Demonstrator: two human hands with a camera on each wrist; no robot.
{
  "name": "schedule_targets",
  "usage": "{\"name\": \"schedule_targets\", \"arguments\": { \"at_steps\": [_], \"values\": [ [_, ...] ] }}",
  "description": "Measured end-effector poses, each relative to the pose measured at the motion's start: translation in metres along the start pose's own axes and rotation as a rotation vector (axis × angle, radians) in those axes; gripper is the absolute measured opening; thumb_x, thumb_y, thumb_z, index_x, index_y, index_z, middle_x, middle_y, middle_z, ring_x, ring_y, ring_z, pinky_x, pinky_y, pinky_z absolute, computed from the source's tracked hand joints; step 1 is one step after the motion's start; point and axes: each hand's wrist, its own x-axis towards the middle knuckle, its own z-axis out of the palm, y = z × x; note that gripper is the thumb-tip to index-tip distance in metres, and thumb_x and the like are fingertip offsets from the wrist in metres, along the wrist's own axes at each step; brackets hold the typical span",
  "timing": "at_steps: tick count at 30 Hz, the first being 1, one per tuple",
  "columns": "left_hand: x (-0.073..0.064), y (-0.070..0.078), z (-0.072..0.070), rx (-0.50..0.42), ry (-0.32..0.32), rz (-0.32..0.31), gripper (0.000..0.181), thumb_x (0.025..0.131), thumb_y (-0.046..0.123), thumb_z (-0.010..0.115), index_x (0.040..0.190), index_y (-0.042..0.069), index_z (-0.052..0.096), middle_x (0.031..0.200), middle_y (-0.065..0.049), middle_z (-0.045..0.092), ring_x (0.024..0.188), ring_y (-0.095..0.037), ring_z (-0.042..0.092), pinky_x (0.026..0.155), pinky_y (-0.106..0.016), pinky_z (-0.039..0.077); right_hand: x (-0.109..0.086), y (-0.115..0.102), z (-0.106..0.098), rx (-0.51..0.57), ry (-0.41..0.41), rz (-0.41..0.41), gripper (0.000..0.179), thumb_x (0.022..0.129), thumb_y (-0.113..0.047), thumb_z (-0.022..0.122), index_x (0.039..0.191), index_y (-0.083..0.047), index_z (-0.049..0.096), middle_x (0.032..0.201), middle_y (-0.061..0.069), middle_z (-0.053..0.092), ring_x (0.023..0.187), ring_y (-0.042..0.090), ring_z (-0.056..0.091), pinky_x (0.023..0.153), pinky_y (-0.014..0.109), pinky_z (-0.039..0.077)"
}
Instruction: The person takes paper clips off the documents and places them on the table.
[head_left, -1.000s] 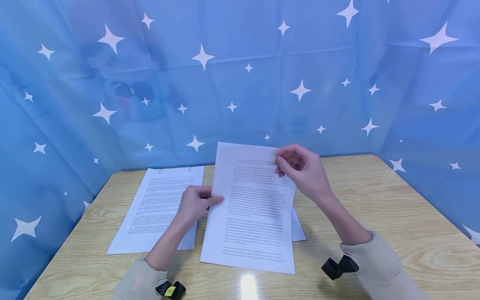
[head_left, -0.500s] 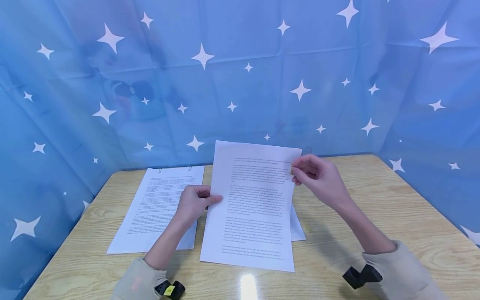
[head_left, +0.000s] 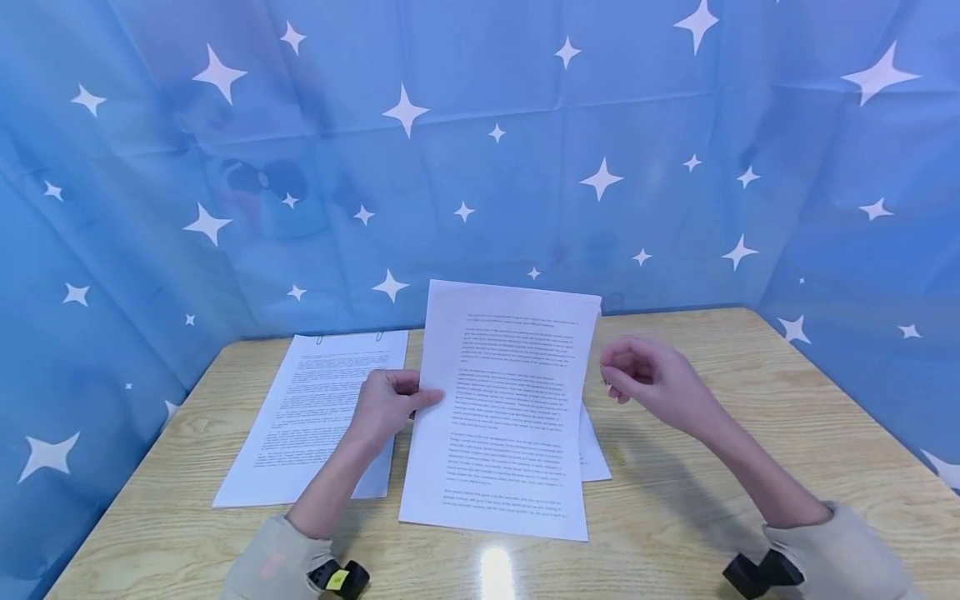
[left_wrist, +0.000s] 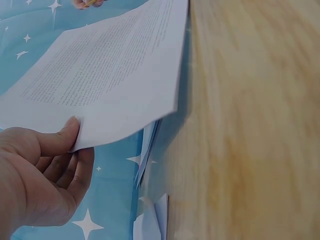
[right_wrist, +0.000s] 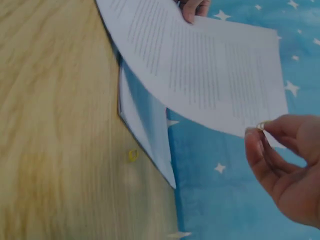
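My left hand [head_left: 385,408] pinches the left edge of a printed sheet of paper [head_left: 502,417], thumb in front. The sheet is held up, tilted above the table, and may be more than one page. To its right, my right hand [head_left: 656,383] stands apart from the paper in the head view, fingers curled. In the right wrist view its thumb and finger pinch a small yellow paper clip [right_wrist: 260,126]. A second yellow paper clip [right_wrist: 132,155] lies on the table. Under the held sheet, a paper corner [head_left: 595,454] shows; the rest is hidden.
At left on the wooden table [head_left: 750,400] lies a printed stack of paper [head_left: 322,417] with two paper clips along its top edge. A blue curtain [head_left: 480,167] with white stars hangs behind the table and at both sides.
My right hand, with the yellow paper clip, has moved right and down, away from the sheet's upper right edge. My left hand and the sheet have barely moved.
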Motion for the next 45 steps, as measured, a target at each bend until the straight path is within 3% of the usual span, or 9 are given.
{"name": "schedule_targets", "arguments": {
  "at_steps": [7,18,29,45],
  "values": [
    [0.001,0.0,0.0,-0.003,0.001,-0.001,0.014,0.087,0.006,0.079,0.1,0.0,0.079,0.085,-0.007,0.075,0.077,-0.017,0.063,0.07,-0.032,0.049,-0.012,0.009,-0.004,-0.032,-0.046,0.041,0.009,0.097,-0.003,0.067,0.105,-0.006,0.065,0.081,0.002,0.068,0.064,0.021,0.064,0.06,0.032,0.055],
    [0.0,0.0,0.0,-0.014,-0.003,0.005,0.014,0.086,0.005,0.079,0.099,0.0,0.079,0.085,-0.007,0.074,0.075,-0.017,0.063,0.069,-0.033,0.05,-0.028,0.025,-0.004,-0.099,-0.149,0.145,0.003,0.097,-0.005,0.067,0.094,-0.004,0.065,0.075,0.003,0.062,0.061,0.015,0.059,0.055,0.029,0.05],
    [0.001,0.0,0.001,-0.02,-0.002,-0.007,0.014,0.086,0.005,0.08,0.099,0.001,0.079,0.085,-0.008,0.075,0.076,-0.017,0.063,0.069,-0.032,0.049,-0.037,0.032,0.0,-0.186,-0.209,0.125,0.005,0.096,-0.007,0.067,0.091,-0.006,0.066,0.071,-0.005,0.058,0.062,0.003,0.051,0.056,0.024,0.046],
    [0.001,0.0,0.001,-0.005,0.002,-0.016,0.012,0.086,0.006,0.079,0.098,0.001,0.079,0.084,-0.007,0.074,0.074,-0.017,0.062,0.068,-0.032,0.048,-0.044,0.043,0.002,-0.227,-0.301,0.092,0.009,0.093,-0.004,0.068,0.087,-0.011,0.067,0.068,-0.011,0.057,0.062,0.001,0.052,0.056,0.024,0.047]
  ]
}}
